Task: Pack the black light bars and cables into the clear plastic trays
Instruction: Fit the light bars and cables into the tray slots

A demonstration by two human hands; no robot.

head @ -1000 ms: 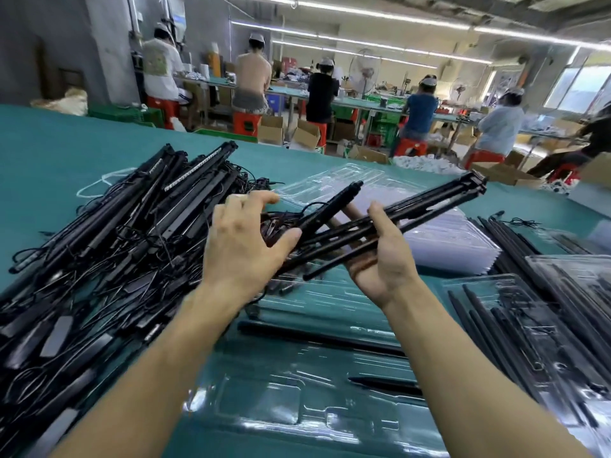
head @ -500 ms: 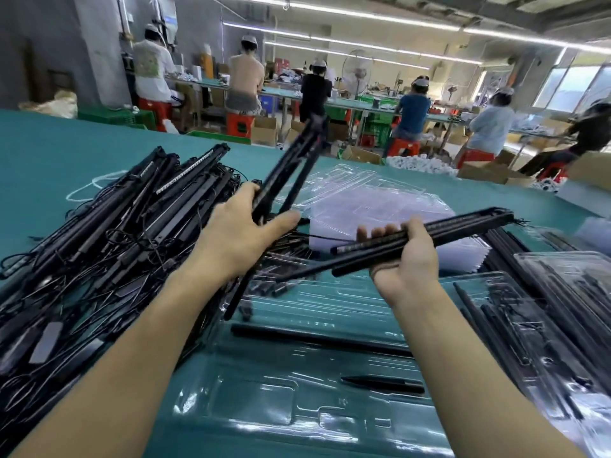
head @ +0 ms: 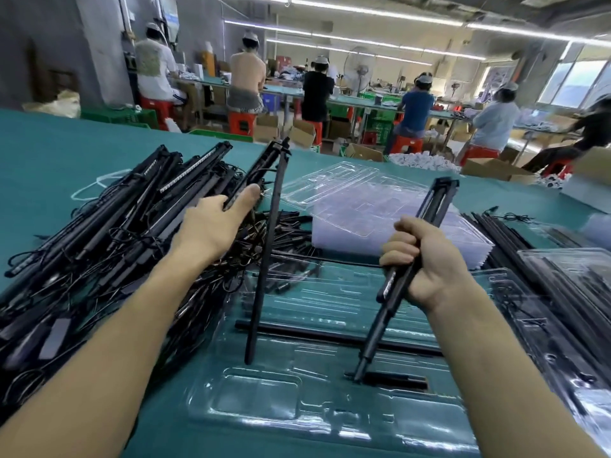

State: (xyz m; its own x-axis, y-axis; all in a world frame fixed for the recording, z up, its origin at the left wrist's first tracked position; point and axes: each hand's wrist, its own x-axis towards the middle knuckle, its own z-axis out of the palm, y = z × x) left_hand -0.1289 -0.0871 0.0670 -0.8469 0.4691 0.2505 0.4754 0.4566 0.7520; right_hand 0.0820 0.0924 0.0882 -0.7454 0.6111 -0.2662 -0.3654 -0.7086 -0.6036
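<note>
Loading one set into the tray under my hands is the step I'm on, I reckon. My left hand [head: 215, 229] has its thumb pressed along a light bar [head: 254, 175]; the fingers are hidden behind it, so I'm calling that a grip. A second bar [head: 264, 259] hangs from the same top end, nearly upright. Its tip is down at the clear tray [head: 297, 421], and I can't tell if it touches.

My right hand [head: 426, 259], well apart from the left, is a fist clamped round a bundle of light bars [head: 377, 328]. The bundle is tilted, with its lower end at a short black piece [head: 396, 381] in the tray. Between my wrists one long bar [head: 330, 337] already lies flat in a groove.

The pile of bars and cables [head: 99, 246] sits left of my left hand, and the stack of empty trays [head: 380, 219] sits beyond my right.

Next up, probably: tip these flat and line them up with the grooves — the dangling one could swing and snag its cable.
</note>
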